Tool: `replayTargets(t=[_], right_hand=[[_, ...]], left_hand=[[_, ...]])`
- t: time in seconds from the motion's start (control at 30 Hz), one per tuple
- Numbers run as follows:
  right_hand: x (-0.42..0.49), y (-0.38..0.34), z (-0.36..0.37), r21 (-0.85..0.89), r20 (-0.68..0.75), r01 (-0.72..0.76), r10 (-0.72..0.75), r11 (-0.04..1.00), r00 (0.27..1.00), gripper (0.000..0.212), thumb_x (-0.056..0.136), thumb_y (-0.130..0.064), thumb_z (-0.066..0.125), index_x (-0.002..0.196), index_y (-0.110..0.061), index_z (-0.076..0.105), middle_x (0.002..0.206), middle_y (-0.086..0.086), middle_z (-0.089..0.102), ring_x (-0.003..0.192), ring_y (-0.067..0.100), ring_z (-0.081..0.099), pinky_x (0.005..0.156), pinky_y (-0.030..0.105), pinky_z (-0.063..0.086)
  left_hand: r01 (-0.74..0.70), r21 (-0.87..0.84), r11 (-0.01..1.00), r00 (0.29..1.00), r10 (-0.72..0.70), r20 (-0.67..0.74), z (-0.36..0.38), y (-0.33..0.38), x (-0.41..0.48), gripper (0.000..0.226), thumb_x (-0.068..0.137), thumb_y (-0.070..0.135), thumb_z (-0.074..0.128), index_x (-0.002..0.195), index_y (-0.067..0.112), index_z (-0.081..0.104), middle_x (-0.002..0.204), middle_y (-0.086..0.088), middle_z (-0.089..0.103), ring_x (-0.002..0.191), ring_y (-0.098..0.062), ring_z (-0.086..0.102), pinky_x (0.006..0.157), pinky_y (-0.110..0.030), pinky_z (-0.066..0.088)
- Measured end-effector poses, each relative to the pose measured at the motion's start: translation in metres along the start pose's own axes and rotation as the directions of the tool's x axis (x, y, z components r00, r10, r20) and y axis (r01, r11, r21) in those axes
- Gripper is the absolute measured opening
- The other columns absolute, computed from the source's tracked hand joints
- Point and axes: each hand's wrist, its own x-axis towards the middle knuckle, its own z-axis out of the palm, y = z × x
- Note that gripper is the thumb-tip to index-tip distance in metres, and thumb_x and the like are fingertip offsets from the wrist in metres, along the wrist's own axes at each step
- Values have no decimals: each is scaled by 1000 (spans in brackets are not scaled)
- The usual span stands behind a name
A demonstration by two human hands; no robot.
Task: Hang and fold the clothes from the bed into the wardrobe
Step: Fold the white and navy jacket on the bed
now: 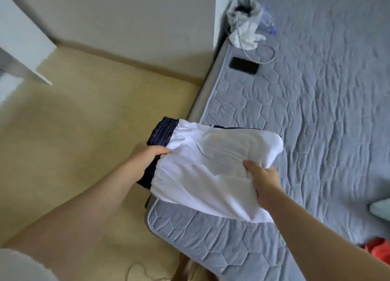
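- Nearest, by the mattress's right edge, a crumpled orange cloth [377,249] and a pale green one [382,209] lie on the grey quilted mattress [316,133], likely yet to be folded.
- Our left hand [147,156] grips the navy waistband end of the folded white fabric shorts [211,164]. Our right hand [263,179] curls its fingers under the opposite fold. We judge this two-ended hold keeps the fold together.
- The shorts hang over the mattress's left edge, near its near corner, probably bound for the wardrobe.
- Farther along that edge lies a flat black phone [244,65], and a crumpled white bag [247,34] sits at the far corner.
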Motion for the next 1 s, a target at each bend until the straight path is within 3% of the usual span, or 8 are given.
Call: replayTargets(t=[0.13, 0.3, 0.5, 0.63, 0.77, 0.93, 1.0], right_hand=[[-44, -93, 42, 19, 140, 157, -158, 987, 978, 15, 77, -14, 70, 88, -19, 61, 80, 1, 65, 73, 21, 61, 69, 30, 48], [-113, -190, 92, 38, 341, 313, -307, 949, 888, 23, 77, -16, 70, 98, -17, 61, 85, 4, 65, 77, 24, 62, 71, 33, 49], [-210, -275, 160, 83, 511, 446, -423, 891, 749, 15, 77, -16, 70, 77, -19, 56, 71, 1, 61, 61, 17, 58, 48, 23, 40], [-269, -298, 218, 101, 593, 474, -436, 874, 677, 18, 75, -17, 73, 83, -14, 57, 71, 4, 61, 61, 18, 58, 48, 24, 41], [-311, -304, 290, 127, 665, 489, -439, 863, 604, 17, 75, -15, 73, 74, -17, 56, 70, 3, 61, 60, 18, 58, 47, 23, 40], [-357, -296, 396, 160, 710, 509, -457, 846, 536, 20, 77, -15, 71, 73, -21, 52, 69, -1, 60, 59, 14, 57, 45, 21, 38], [-378, -293, 440, 159, 725, 527, -461, 835, 511, 20, 77, -15, 71, 72, -21, 53, 68, -1, 60, 59, 14, 57, 47, 22, 38]], left_hand=[[-117, -128, 985, 987, 101, -122, -67, 61, -57, 17, 66, 19, 75, 79, 11, 69, 65, -2, 68, 62, -24, 65, 55, -26, 46], [-285, -251, 925, 932, 206, -300, -155, 111, -134, 22, 61, 19, 78, 79, 12, 69, 64, -1, 69, 65, -25, 65, 57, -27, 48], [-464, -340, 818, 829, 267, -491, -256, 136, -217, 28, 57, 18, 79, 84, 11, 70, 73, -3, 71, 70, -25, 67, 60, -28, 49], [-536, -357, 765, 763, 258, -592, -325, 136, -250, 32, 57, 17, 79, 86, 9, 68, 72, -3, 69, 69, -26, 65, 61, -29, 49], [-581, -360, 730, 712, 242, -659, -401, 131, -261, 37, 58, 15, 79, 92, 8, 68, 82, -8, 70, 73, -27, 66, 59, -28, 48], [-628, -345, 698, 654, 232, -721, -503, 122, -256, 26, 57, 11, 77, 81, 9, 69, 59, -2, 69, 60, -22, 65, 51, -24, 45], [-641, -346, 686, 635, 219, -741, -545, 113, -251, 26, 58, 10, 77, 82, 8, 69, 65, -4, 70, 64, -24, 65, 53, -25, 46]])
